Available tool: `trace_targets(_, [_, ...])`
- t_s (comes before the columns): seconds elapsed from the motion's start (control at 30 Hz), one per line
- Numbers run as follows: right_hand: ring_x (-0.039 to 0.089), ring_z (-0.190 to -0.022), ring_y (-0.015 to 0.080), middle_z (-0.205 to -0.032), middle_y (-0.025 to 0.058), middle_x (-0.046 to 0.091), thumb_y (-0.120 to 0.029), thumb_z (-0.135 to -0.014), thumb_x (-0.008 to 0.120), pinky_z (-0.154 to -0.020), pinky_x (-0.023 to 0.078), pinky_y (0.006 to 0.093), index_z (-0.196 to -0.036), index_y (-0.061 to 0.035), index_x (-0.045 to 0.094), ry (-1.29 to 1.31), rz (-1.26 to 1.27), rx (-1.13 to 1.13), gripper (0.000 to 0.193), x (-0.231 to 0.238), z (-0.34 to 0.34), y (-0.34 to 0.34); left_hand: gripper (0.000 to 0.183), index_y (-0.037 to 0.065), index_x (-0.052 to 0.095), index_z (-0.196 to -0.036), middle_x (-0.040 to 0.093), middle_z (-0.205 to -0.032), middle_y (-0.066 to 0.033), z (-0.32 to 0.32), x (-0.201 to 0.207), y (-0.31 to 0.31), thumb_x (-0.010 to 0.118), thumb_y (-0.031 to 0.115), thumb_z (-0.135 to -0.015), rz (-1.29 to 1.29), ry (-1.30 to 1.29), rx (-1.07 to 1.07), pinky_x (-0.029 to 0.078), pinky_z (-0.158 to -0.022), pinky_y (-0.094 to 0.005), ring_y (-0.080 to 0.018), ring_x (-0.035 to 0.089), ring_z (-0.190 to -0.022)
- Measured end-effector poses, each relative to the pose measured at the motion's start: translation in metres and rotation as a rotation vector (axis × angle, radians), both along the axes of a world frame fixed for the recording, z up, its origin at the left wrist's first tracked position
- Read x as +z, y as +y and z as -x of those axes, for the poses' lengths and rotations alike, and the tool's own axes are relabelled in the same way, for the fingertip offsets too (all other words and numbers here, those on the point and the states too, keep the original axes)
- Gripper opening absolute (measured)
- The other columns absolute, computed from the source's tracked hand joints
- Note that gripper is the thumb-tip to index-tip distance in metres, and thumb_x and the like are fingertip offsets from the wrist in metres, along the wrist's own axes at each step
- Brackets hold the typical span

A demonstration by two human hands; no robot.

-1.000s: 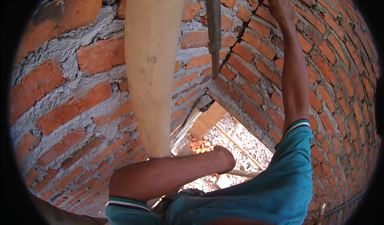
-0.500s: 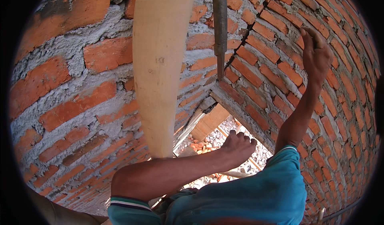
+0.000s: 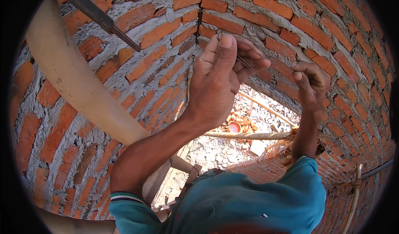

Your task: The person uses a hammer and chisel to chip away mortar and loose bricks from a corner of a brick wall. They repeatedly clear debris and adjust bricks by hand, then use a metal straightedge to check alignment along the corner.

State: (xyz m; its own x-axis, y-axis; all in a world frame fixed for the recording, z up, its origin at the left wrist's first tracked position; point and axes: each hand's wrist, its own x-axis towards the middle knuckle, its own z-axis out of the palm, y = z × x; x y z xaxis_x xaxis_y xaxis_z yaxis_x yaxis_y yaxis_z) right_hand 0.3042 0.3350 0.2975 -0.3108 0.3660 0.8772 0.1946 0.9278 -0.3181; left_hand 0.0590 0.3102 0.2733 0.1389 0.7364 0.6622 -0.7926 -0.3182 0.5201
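My left hand [image 3: 218, 82] is raised in front of the brick corner, its thumb upright and its fingers curled around a thin dark wire [image 3: 245, 62]. The wire bends in a loop over the fingers and runs out toward the right. Farther right, my right hand [image 3: 312, 84] is closed in a pinch, with a fine strand showing at its fingertips. Whether both hands hold the same strand cannot be made out. Neither hand touches the wall behind.
Rough brick walls [image 3: 266, 9] meet in a corner ahead. A thick pale pole [image 3: 83, 92] slants at my left, near a dark metal tool [image 3: 93, 15] with a narrow tip. Below, an opening shows rubble, an orange bucket [image 3: 234, 127] and a horizontal pole [image 3: 249, 136].
My left hand has risen from low in the middle up to the brick corner, and the wire now shows in it. My right hand is lower. The view has turned right.
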Motion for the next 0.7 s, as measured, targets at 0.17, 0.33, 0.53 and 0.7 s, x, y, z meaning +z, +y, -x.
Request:
trace_targets(0.17, [0.066,-0.075,0.0066,-0.093,0.0076,0.078,0.0,-0.093,0.072,-0.063,0.05,0.0213,-0.104,-0.0004,0.076,0.123,-0.147,-0.356,0.012,-0.043,-0.011,-0.007,0.033,0.004,0.062,-0.107,0.061,-0.091,-0.0018,0.009,0.007,-0.011,0.057,0.037,-0.106,0.257,0.193,0.091,0.046,-0.057,-0.0232,-0.006,0.053,-0.066])
trace_targets(0.33, [0.065,-0.064,0.0111,-0.085,0.0121,0.075,-0.006,-0.095,0.071,-0.057,0.05,0.0277,-0.105,-0.0047,0.076,0.031,0.182,-0.565,0.012,-0.07,-0.002,-0.01,0.025,0.004,0.068,-0.097,0.062,-0.077,0.0045,0.008,-0.004,-0.005,0.067,0.029,-0.102,0.096,0.501,0.529,0.037,-0.053,-0.02,-0.0009,0.046,-0.059])
trace_targets(0.53, [0.068,-0.063,0.0258,-0.076,0.0147,0.072,-0.015,-0.098,0.068,-0.057,0.051,0.0367,-0.104,-0.0014,0.073,-0.559,0.604,0.618,0.016,-0.091,0.002,-0.053,0.023,0.001,0.071,-0.098,0.067,-0.081,0.0019,0.002,-0.022,0.005,0.069,0.024,-0.1,0.154,0.881,0.623,0.042,-0.061,-0.0201,-0.0016,0.054,-0.068])
trace_targets(0.7, [0.048,-0.052,0.0072,-0.082,0.008,0.071,-0.024,-0.104,0.061,-0.049,0.04,0.0235,-0.105,0.0048,0.068,0.626,0.668,0.197,0.03,-0.096,-0.046,-0.032,0.026,-0.003,0.073,-0.098,0.067,-0.08,-0.0015,-0.006,-0.031,0.003,0.068,0.022,-0.1,0.07,0.781,0.514,0.044,-0.063,-0.0251,-0.0051,0.055,-0.072])
